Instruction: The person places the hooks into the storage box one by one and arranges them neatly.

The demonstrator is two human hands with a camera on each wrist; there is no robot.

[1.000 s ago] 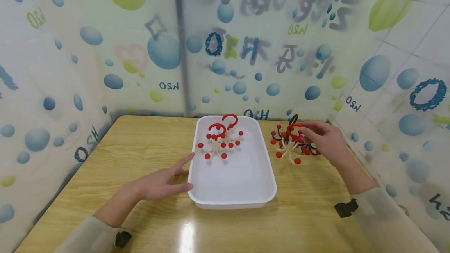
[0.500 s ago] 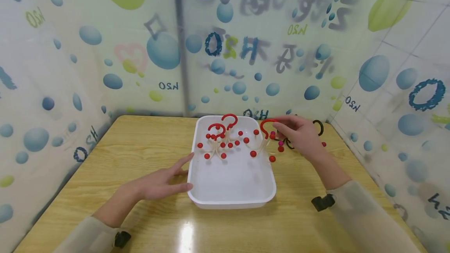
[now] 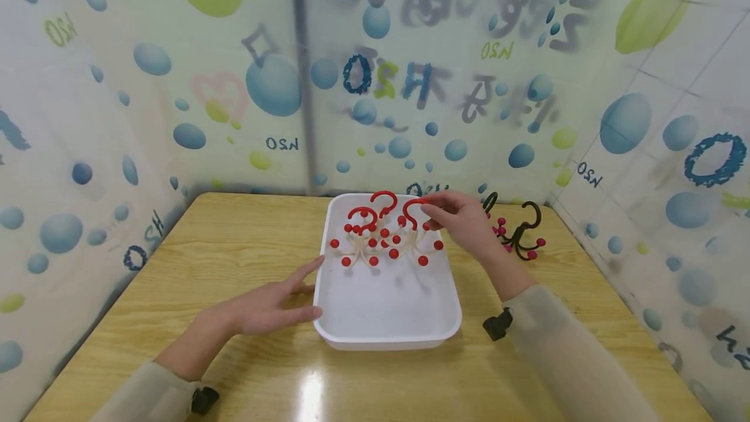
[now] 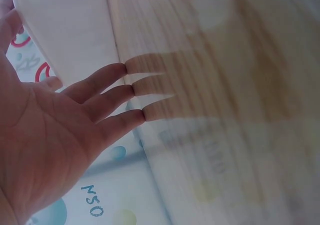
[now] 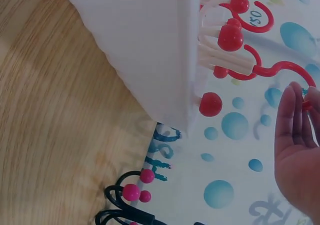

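My right hand [image 3: 459, 220] pinches the red hook end of a cream multi-arm hanging hook [image 3: 412, 239] with red ball tips. This piece hangs upright over the back right of a white tray [image 3: 387, 342]. In the right wrist view its red hook [image 5: 275, 69] runs into my fingertips. Two similar cream hanging hooks, a front one [image 3: 360, 246] and a rear one [image 3: 383, 199], stand inside the tray at the back left. My left hand [image 3: 263, 308] touches the tray's left side with spread fingers; the left wrist view shows its palm [image 4: 50, 125].
On the wooden table [image 3: 258, 239], right of the tray, stands a black hanging hook [image 3: 519, 233] with magenta ball tips. Another black hook [image 3: 491, 202] is partly hidden behind my right hand. Patterned curtains [image 3: 234, 83] close off the back and sides.
My right hand has carried the cream hanging hook leftward from beside the black ones, across the tray's right rim and over its inside. The left hand has stayed at the tray.
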